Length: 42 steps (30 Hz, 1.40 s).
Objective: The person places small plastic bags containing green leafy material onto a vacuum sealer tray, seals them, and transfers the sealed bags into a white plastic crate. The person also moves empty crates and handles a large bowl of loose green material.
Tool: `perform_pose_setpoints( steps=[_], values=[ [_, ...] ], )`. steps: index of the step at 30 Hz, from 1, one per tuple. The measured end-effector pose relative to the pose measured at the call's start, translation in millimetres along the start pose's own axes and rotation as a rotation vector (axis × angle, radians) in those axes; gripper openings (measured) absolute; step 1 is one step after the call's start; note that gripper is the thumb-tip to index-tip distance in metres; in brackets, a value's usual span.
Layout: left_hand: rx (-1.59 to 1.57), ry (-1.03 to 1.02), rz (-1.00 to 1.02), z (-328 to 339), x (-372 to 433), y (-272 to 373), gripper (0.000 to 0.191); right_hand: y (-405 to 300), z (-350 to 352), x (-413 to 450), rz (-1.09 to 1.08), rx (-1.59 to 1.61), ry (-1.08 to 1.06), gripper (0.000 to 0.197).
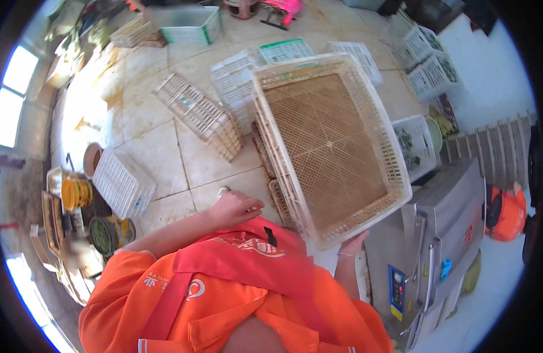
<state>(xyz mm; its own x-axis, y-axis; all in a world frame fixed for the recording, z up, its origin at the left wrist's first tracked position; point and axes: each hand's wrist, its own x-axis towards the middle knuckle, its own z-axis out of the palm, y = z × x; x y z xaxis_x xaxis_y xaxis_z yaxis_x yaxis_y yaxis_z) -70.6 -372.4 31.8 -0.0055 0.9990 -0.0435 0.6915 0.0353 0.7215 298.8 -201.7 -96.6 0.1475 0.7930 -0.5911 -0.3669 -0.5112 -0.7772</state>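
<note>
A large white plastic crate [328, 145], its mesh bottom stained brown, lies before me on top of other crates. At its near right corner is my right hand [354, 245], under or against the rim. The crate hides part of that hand, so its grip does not show. In front of my red apron [249, 242] my left hand [238, 207] hovers, fingers loosely bent and nothing visible in it. It is apart from the crate, to the left of the stack. Brown-stained crates [280, 203] show at the stack's lower left side.
A stainless-steel machine [448, 212] with a control panel [396, 287] stands close on my right. On the tiled floor are a slatted crate [200, 114], a white crate [123, 183], a yellow bucket [77, 194] and a crate with green bundles [412, 148]. A person in orange [507, 216] is beyond the machine.
</note>
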Motion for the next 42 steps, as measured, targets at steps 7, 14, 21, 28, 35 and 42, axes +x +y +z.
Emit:
perform_pose_setpoints(
  steps=[7, 14, 21, 28, 35, 42],
  values=[
    [-0.025, -0.128, 0.289, 62.2, 119.0, 67.8, 0.021, 85.9, -102.4, 103.6, 0.025, 0.128, -0.406, 0.055],
    [0.048, -0.337, 0.278, 170.9, 139.2, 147.0, 0.078, 138.6, -96.6, 166.8, 0.395, 0.112, 0.179, 0.039],
    [0.094, -0.467, 0.139, 211.4, 169.3, 142.4, 0.085, 204.8, -99.9, 213.7, 0.264, 0.620, -0.219, 0.015],
    [0.057, -0.519, 0.158, 228.3, 183.7, 133.4, 0.082, 183.2, -47.6, 225.9, 0.281, 0.232, 0.054, 0.024],
    [-0.013, -0.587, -0.005, 223.0, 184.4, 130.3, 0.079, 152.9, -37.4, 201.7, 0.411, 0.581, -0.056, 0.068],
    [0.023, -0.752, -0.103, 152.4, 179.8, 160.4, 0.086, 123.2, -60.5, 125.2, 0.139, 0.245, -0.248, 0.048]
  ],
)
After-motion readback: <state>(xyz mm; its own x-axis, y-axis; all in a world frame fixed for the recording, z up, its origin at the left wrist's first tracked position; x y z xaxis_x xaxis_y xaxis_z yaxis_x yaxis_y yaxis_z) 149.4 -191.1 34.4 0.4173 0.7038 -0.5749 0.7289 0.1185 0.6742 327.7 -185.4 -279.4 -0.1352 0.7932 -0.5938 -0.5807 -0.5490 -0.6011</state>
